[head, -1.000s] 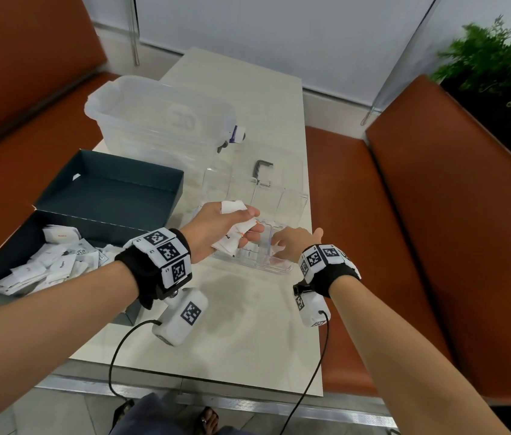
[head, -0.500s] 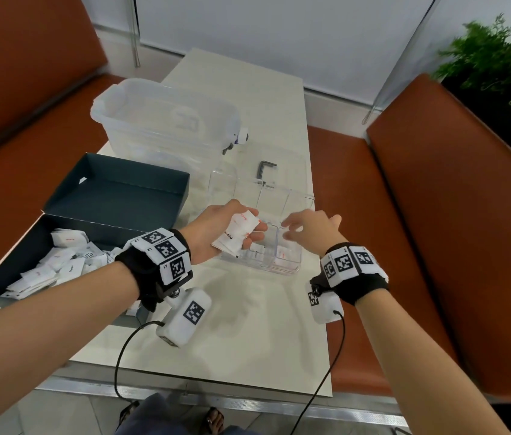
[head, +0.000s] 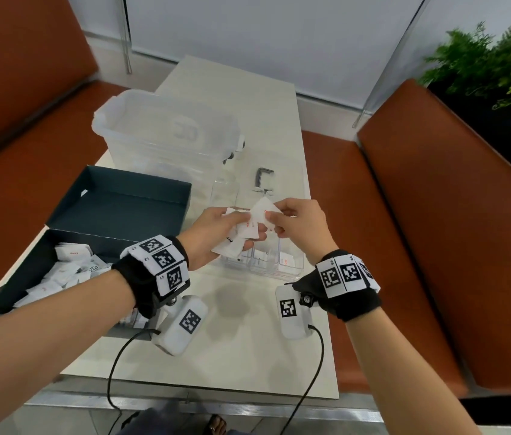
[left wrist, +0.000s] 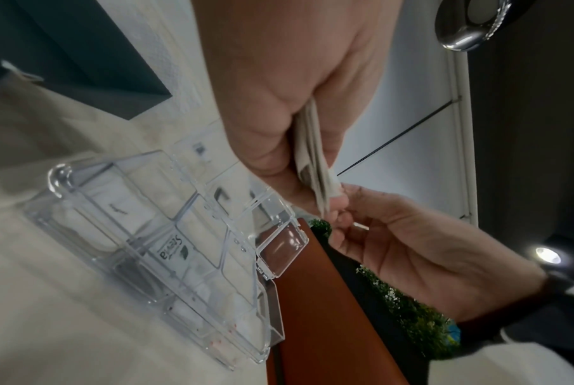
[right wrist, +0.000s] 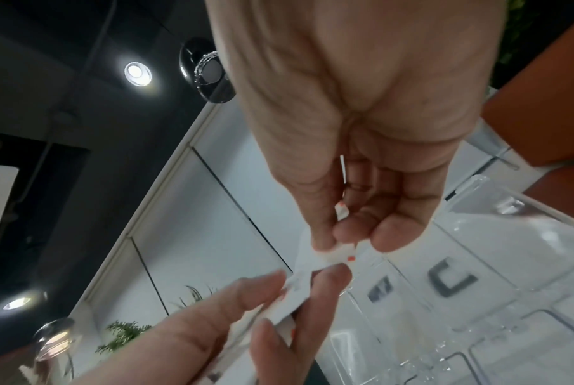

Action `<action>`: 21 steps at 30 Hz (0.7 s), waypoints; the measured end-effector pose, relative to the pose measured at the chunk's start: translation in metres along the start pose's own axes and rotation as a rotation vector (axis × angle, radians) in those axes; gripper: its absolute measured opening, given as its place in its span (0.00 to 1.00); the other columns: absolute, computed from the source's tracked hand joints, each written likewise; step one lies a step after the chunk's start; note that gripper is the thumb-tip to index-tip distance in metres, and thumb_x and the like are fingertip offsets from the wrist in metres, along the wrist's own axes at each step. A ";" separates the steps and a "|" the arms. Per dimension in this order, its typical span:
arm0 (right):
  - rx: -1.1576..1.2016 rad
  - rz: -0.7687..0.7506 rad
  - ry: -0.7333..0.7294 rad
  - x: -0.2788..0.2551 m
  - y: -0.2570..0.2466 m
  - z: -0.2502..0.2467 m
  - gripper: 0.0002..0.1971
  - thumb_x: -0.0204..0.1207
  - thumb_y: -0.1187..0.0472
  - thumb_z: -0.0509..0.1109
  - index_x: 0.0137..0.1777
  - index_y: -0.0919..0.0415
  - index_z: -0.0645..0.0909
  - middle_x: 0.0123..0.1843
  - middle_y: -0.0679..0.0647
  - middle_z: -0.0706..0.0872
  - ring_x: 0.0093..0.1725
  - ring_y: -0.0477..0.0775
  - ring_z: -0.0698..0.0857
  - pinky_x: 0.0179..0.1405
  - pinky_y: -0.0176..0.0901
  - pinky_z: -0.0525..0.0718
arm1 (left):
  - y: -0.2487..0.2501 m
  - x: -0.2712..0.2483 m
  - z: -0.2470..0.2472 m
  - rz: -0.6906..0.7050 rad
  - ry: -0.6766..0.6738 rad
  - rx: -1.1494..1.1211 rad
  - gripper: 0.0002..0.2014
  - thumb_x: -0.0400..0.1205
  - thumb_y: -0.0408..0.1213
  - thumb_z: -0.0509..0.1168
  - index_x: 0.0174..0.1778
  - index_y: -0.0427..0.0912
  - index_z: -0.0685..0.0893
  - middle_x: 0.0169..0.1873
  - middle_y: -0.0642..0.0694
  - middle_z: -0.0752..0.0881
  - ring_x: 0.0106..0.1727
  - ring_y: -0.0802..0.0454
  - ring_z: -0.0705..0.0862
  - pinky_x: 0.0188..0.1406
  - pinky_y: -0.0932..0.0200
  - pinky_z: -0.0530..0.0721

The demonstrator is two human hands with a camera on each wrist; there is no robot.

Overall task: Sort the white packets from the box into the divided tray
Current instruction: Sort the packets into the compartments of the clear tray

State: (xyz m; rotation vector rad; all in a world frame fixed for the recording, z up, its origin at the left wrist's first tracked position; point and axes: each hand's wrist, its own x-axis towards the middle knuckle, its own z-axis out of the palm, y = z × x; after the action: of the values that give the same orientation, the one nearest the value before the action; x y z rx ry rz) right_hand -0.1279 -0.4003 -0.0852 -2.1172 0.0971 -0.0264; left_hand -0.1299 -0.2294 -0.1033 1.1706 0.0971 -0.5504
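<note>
A dark box (head: 18,290) at the left holds several white packets (head: 69,271). The clear divided tray (head: 291,274) sits in front of me, with packets lying in its near compartments. Just above the tray's left side, my left hand (head: 243,226) grips a small stack of packets (head: 232,244). My right hand (head: 274,221) pinches the top packet (head: 262,211) of that stack between thumb and fingertips. The left wrist view shows the stack (left wrist: 311,156) edge-on and the tray (left wrist: 64,179) below it. In the right wrist view, the pinched packet (right wrist: 311,258) spans both hands.
A large clear lidded tub (head: 169,136) stands behind the box's raised lid (head: 122,202). The tray's open lid (head: 263,183) lies flat beyond it. Orange benches (head: 420,230) flank the pale table (head: 247,340), and a plant (head: 492,67) is at the far right.
My right hand lifted out of the tray and came left to the stack, where it now pinches the top packet. My left hand rose a little with its packets.
</note>
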 end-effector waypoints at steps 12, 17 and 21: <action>0.350 0.131 0.078 -0.012 -0.013 0.007 0.05 0.77 0.70 0.70 0.49 0.60 0.82 0.42 0.59 0.89 0.32 0.50 0.90 0.36 0.41 0.89 | 0.013 0.005 -0.011 0.118 0.111 0.107 0.14 0.82 0.23 0.64 0.63 0.36 0.83 0.58 0.34 0.86 0.48 0.43 0.89 0.36 0.58 0.89; 0.317 0.134 0.109 -0.015 -0.013 0.021 0.05 0.74 0.69 0.73 0.47 0.62 0.82 0.37 0.61 0.90 0.32 0.53 0.91 0.31 0.40 0.87 | 0.016 0.007 -0.009 0.171 0.120 0.122 0.15 0.80 0.24 0.69 0.62 0.34 0.83 0.57 0.33 0.87 0.49 0.39 0.89 0.39 0.55 0.89; 0.304 0.133 0.160 -0.016 -0.011 0.027 0.05 0.73 0.67 0.75 0.44 0.59 0.82 0.27 0.52 0.87 0.29 0.51 0.90 0.28 0.37 0.85 | 0.013 0.003 -0.011 0.181 0.079 0.149 0.16 0.79 0.25 0.70 0.64 0.33 0.83 0.56 0.32 0.87 0.46 0.40 0.89 0.37 0.57 0.89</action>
State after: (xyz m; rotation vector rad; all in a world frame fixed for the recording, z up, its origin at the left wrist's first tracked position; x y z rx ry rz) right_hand -0.1421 -0.3704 -0.0900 -1.7989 0.3104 -0.1242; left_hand -0.1191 -0.2171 -0.0975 1.3317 0.0179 -0.3560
